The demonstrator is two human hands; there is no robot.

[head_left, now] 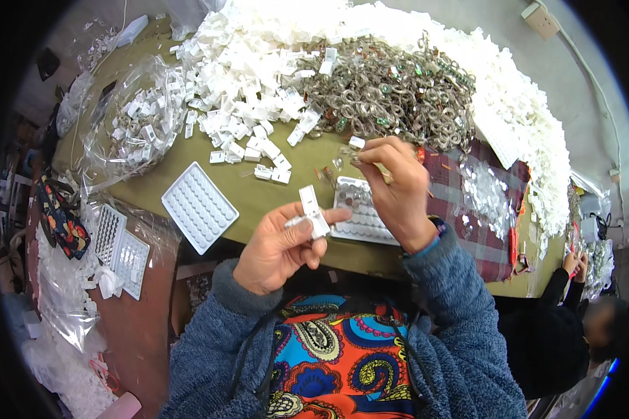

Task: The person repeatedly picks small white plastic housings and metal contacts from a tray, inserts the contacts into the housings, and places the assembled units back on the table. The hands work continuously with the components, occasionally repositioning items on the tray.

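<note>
My left hand (276,248) pinches a small white plastic case (310,200), which looks hinged or opened out, between thumb and fingers. My right hand (402,188) is raised just to its right, its thumb and fingertips closed on a small greyish piece like those in the coil pile; part of it is hidden by the fingers. Beside those fingertips shows a small white block (357,142); whether it is joined to the piece I cannot tell. Below the right hand lies a white tray with round pockets (360,229), some holding shiny discs.
Behind my hands rise a heap of white cases (241,84) and a pile of grey-brown coils (391,94). Another pocketed tray (200,208) lies left, near a plastic bag of parts (143,129). Plaid cloth (461,202) covers the right side. A co-worker's hands (575,265) are far right.
</note>
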